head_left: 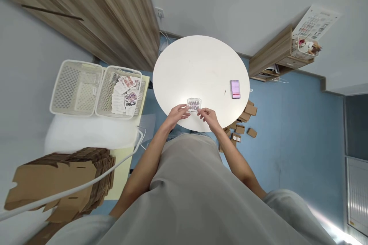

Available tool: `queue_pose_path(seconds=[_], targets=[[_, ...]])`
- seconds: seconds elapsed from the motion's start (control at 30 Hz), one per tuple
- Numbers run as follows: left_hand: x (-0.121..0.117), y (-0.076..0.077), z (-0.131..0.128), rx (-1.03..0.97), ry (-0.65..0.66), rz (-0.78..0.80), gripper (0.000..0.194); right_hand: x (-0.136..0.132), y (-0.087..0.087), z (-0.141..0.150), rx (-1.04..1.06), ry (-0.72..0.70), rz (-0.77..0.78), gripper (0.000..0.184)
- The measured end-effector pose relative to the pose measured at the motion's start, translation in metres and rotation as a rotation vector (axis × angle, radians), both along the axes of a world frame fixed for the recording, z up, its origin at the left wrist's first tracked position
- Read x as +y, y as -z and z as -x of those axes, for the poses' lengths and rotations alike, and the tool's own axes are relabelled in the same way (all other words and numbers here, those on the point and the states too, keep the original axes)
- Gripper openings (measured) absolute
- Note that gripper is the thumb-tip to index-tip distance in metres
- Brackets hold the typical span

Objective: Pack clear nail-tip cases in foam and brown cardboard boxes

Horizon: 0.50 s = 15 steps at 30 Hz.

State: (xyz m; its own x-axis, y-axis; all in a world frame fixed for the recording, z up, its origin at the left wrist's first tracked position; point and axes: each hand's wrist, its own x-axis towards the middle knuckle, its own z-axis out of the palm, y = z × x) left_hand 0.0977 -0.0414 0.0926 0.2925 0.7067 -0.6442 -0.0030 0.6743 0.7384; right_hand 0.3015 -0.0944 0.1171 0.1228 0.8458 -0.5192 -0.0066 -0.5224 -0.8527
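Observation:
A small clear packet with dark printed pieces inside (194, 104) lies at the near edge of the round white table (198, 65). My left hand (178, 113) pinches the packet's left edge with its fingers closed. My right hand (209, 116) grips the packet's right edge, fingers curled together. Both hands sit just over the table's near rim, in front of my grey-clad body.
A pink phone (235, 89) lies on the table's right side. Two white mesh baskets (96, 89) stand to the left, the right one holding several packets. Flat cardboard blanks (63, 178) are stacked at lower left. Small brown boxes (243, 122) lie on the blue floor.

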Motion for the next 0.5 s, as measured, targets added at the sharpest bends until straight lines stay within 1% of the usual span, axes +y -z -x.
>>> queue_pose_path(seconds=[0.1,0.27,0.37,0.5], targets=[[-0.003,0.011,0.015,0.087,-0.04,-0.003,0.051,0.006,0.009,0.011,-0.004,-0.037,0.028,0.054],[0.002,0.03,0.037,0.186,-0.086,-0.094,0.048,0.019,0.029,0.033,-0.034,-0.111,0.044,0.055],[0.009,0.048,0.052,0.265,-0.089,-0.145,0.042,0.031,0.049,0.048,-0.062,-0.17,0.069,0.05],[0.021,0.08,0.069,0.452,-0.047,-0.146,0.03,0.053,0.087,0.074,-0.149,-0.259,0.17,0.033]])
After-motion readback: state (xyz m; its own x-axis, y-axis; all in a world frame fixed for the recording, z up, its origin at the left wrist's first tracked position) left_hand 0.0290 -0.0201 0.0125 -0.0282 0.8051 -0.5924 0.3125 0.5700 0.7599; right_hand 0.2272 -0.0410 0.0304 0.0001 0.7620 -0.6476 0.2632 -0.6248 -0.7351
